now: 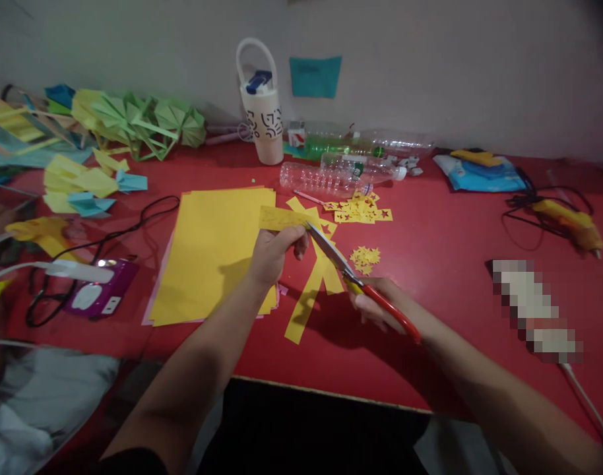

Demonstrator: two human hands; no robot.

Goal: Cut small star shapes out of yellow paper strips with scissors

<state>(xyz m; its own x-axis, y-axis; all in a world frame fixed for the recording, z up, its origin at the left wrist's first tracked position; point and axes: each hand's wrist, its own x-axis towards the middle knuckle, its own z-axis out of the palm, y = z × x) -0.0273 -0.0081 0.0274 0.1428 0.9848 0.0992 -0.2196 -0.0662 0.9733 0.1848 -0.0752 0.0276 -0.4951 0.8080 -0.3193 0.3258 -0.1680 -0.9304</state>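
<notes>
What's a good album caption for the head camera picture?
Red-handled scissors in right grip, yellow paper strip in left grip, paper stars nearby.

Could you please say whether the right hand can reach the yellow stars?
Probably yes: the yellow stars lie uncovered just beyond the right hand, though the scissors it holds could hinder picking.

A red table pushed against a plain wall serves as a paper-craft workspace; whether it stands in a home or elsewhere cannot be told. Yellow paper sheets are stacked left of centre, with cut paper stars to their right and folded green paper shapes at far left. Scissors and, at right, a yellow glue gun mark the handiwork.
</notes>
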